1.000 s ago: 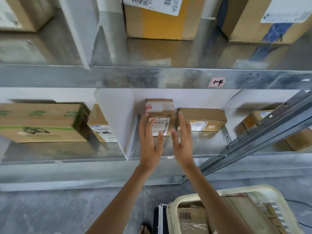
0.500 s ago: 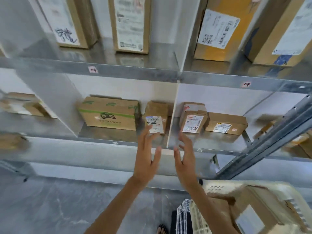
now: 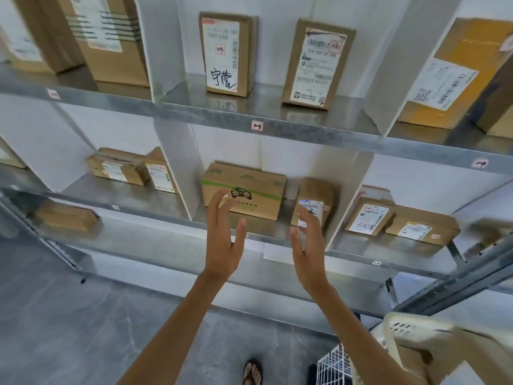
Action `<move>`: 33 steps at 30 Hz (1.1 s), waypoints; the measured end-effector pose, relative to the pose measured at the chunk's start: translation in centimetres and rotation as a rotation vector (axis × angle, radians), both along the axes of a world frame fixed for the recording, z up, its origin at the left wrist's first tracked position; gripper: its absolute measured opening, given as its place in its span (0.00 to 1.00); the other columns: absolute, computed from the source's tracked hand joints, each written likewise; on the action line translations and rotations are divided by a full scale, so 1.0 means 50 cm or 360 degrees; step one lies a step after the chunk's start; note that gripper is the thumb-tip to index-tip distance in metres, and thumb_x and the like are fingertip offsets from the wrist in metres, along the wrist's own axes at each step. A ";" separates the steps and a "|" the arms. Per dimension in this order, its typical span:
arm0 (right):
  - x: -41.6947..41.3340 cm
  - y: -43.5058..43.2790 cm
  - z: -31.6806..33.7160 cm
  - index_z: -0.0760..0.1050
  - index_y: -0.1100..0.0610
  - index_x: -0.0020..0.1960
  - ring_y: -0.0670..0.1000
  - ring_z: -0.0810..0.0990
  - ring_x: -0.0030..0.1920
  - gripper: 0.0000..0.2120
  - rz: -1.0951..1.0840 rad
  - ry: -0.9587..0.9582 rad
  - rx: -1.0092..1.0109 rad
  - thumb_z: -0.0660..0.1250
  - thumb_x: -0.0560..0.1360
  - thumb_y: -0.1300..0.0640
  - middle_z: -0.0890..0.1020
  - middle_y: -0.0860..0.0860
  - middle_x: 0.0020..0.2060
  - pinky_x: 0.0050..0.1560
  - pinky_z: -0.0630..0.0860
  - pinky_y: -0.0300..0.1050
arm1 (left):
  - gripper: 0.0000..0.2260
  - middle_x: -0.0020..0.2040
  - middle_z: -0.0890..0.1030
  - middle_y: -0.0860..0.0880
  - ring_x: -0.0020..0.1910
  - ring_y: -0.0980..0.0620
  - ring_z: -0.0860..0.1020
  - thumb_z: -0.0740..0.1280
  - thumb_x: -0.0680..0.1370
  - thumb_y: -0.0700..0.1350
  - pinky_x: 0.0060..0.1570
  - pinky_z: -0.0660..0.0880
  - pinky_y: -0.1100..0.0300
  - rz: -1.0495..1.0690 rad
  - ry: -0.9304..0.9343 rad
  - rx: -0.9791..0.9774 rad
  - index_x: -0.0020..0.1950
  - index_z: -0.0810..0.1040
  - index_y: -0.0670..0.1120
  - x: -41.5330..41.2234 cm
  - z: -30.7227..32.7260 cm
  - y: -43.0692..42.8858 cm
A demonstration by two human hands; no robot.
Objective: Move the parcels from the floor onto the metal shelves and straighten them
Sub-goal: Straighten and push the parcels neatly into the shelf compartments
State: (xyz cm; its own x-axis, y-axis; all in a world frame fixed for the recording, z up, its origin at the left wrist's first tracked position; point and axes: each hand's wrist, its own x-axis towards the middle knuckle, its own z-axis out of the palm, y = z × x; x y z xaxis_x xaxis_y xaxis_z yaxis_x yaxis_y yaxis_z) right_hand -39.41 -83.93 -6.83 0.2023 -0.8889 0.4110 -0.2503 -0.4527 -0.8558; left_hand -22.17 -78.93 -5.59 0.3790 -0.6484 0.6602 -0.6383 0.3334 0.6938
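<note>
Green-taped parcel (image 3: 258,184) sits just beyond the left hand (image 3: 222,251), small labelled parcel (image 3: 316,193) beyond the right hand (image 3: 309,254); both hands released, empty.

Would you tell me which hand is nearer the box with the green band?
Left. The left hand has its fingertips before the green-banded box; the right hand is off to its right, before the small upright parcel.

1. metal shelves (image 3: 319,136): grey sheet metal, mottled, semi-glossy, mirrors the boxes.
2. parcels (image 3: 261,209): brown cardboard, matt; some taped glossy.
3. labels (image 3: 316,65): white paper, smooth.
4. dividers (image 3: 177,154): white panels, matt.
5. floor (image 3: 69,315): grey, smooth, faintly veined, slight sheen.
6. basket (image 3: 416,326): cream plastic, slotted.
7. wire crate (image 3: 333,365): white-coated wire.
</note>
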 end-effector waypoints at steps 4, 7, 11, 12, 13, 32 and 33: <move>0.043 -0.071 -0.021 0.59 0.41 0.72 0.48 0.66 0.72 0.20 0.0018 0.0022 0.0050 0.56 0.81 0.47 0.67 0.44 0.71 0.71 0.66 0.59 | 0.13 0.71 0.67 0.43 0.71 0.49 0.66 0.59 0.82 0.44 0.69 0.63 0.68 0.0056 0.0006 0.0031 0.66 0.69 0.44 0.060 -0.016 -0.077; 0.078 -0.139 -0.062 0.62 0.45 0.72 0.50 0.69 0.69 0.20 0.0045 0.0048 0.0076 0.56 0.81 0.48 0.69 0.45 0.68 0.68 0.70 0.59 | 0.13 0.70 0.67 0.44 0.72 0.52 0.65 0.59 0.83 0.44 0.70 0.62 0.66 0.0129 0.0007 0.0103 0.66 0.70 0.42 0.109 -0.044 -0.140; 0.110 -0.222 -0.116 0.62 0.48 0.72 0.51 0.69 0.69 0.20 0.0064 0.0143 0.0114 0.54 0.81 0.47 0.69 0.50 0.68 0.67 0.70 0.58 | 0.16 0.69 0.67 0.48 0.70 0.61 0.63 0.58 0.83 0.47 0.70 0.63 0.64 0.0212 -0.0024 0.0224 0.68 0.69 0.41 0.174 -0.097 -0.213; 0.115 -0.234 -0.125 0.62 0.48 0.72 0.50 0.68 0.69 0.20 0.0072 0.0159 0.0122 0.54 0.81 0.48 0.68 0.50 0.69 0.68 0.69 0.58 | 0.16 0.69 0.66 0.48 0.70 0.62 0.62 0.58 0.83 0.48 0.70 0.63 0.64 0.0225 -0.0036 0.0264 0.68 0.69 0.41 0.187 -0.111 -0.227; 0.120 -0.242 -0.132 0.61 0.48 0.73 0.49 0.67 0.70 0.20 0.0089 0.0166 0.0128 0.54 0.81 0.50 0.67 0.49 0.70 0.69 0.68 0.57 | 0.16 0.69 0.66 0.48 0.70 0.62 0.62 0.59 0.83 0.48 0.70 0.63 0.63 0.0234 -0.0045 0.0301 0.68 0.69 0.42 0.198 -0.124 -0.238; 0.157 -0.285 -0.179 0.61 0.55 0.76 0.44 0.56 0.76 0.24 0.0075 0.0393 0.0144 0.49 0.83 0.47 0.58 0.51 0.77 0.71 0.54 0.28 | 0.13 0.62 0.71 0.42 0.62 0.45 0.71 0.59 0.81 0.48 0.63 0.73 0.53 -0.0058 -0.0006 0.0452 0.61 0.73 0.42 0.249 -0.232 -0.330; 0.154 -0.288 -0.180 0.61 0.55 0.75 0.44 0.56 0.76 0.24 0.0073 0.0409 0.0131 0.50 0.83 0.48 0.58 0.51 0.76 0.70 0.54 0.27 | 0.13 0.62 0.70 0.43 0.62 0.46 0.71 0.59 0.81 0.47 0.63 0.73 0.52 -0.0076 0.0000 0.0458 0.62 0.73 0.42 0.246 -0.234 -0.329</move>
State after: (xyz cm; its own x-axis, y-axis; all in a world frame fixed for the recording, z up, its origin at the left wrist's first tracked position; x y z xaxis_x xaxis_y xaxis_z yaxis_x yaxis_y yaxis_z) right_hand -31.70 -98.33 -15.85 0.3316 -0.9047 0.2674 -0.4450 -0.3999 -0.8013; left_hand -9.87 -95.35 -17.31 0.3435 -0.8263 0.4463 -0.6266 0.1523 0.7643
